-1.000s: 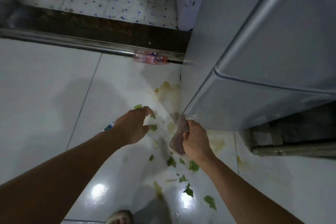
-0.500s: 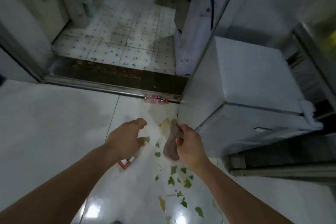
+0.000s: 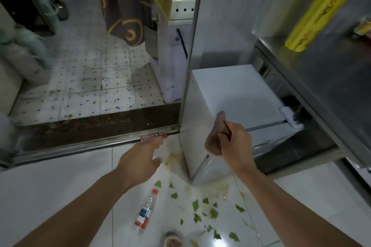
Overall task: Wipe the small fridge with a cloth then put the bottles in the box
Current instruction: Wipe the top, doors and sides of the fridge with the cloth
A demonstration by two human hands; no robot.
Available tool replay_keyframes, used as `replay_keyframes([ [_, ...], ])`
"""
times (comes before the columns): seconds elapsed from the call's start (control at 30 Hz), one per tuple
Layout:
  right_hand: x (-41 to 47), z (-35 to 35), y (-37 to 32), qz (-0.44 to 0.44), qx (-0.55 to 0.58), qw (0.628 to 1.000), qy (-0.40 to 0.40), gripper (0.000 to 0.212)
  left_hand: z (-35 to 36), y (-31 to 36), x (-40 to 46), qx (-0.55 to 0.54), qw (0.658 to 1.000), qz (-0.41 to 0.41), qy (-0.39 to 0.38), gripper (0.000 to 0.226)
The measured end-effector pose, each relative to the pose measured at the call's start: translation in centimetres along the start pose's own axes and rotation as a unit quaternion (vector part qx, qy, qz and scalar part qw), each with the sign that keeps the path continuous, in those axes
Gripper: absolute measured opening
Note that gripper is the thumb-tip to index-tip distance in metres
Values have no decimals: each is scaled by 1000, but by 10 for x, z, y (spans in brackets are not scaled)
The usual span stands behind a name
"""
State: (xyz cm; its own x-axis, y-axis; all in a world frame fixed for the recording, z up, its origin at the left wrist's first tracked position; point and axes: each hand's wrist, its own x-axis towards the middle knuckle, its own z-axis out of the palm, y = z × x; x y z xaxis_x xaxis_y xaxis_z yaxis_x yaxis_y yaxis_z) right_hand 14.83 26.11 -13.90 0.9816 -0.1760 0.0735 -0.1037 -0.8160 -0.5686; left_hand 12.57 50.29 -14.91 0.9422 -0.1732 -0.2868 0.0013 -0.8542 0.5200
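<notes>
A: Starting nearest the person, what lay on the floor?

B: A clear bottle (image 3: 146, 212) with a red cap lay on its side on the white tiles, just in front of the left forearm. Green leaf scraps (image 3: 202, 209) were scattered to its right, and a yellowish stain (image 3: 217, 188) spread by the fridge's bottom corner.

A: So the bottles had not been collected?

B: Not that one. A second bottle (image 3: 153, 136) lay farther off, along the metal door sill (image 3: 80, 146). No box showed anywhere, so I judged the second part of the task not yet begun.

A: And the hands?

B: The left hand (image 3: 140, 158) reached forward over the floor, fingers relaxed and slightly apart, holding nothing. Its fingertips pointed toward the far bottle, near it, though I could not tell whether they touched. The right hand (image 3: 234, 142) had its fingers curled tight around a brownish cloth (image 3: 215, 138), which was bunched and raised beside the fridge's near corner.

A: Was the cloth on the fridge?

B: It was close against the front corner edge, but contact was hard to tell. The small fridge (image 3: 236, 94) stood behind it, white, tucked under a steel counter (image 3: 321, 78).

A: Had the wiping been finished?

B: I could not say. The top looked plain white, but the light was dim. With the cloth in hand, wiping seemed the step under way, and both bottles remained.
</notes>
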Motion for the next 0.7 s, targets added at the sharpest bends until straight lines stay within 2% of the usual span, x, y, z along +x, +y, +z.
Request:
replay_keyframes([
  [0.13,38,5,17,21,-31,999,27,18,-11,18,52,24,998,44,-29,42],
  [0.27,58,43,27,-17,-221,974,-38,55,-20,33,111,54,993,81,-60,28],
  [0.37,64,66,23,20,-258,965,-47,71,-22,40,151,69,990,96,-75,27],
  [0.53,94,81,23,33,-272,961,-46,68,-21,56,213,99,984,130,-66,44],
  [0.7,111,98,23,25,-269,963,10,64,-30,64,279,119,975,185,-42,49],
])
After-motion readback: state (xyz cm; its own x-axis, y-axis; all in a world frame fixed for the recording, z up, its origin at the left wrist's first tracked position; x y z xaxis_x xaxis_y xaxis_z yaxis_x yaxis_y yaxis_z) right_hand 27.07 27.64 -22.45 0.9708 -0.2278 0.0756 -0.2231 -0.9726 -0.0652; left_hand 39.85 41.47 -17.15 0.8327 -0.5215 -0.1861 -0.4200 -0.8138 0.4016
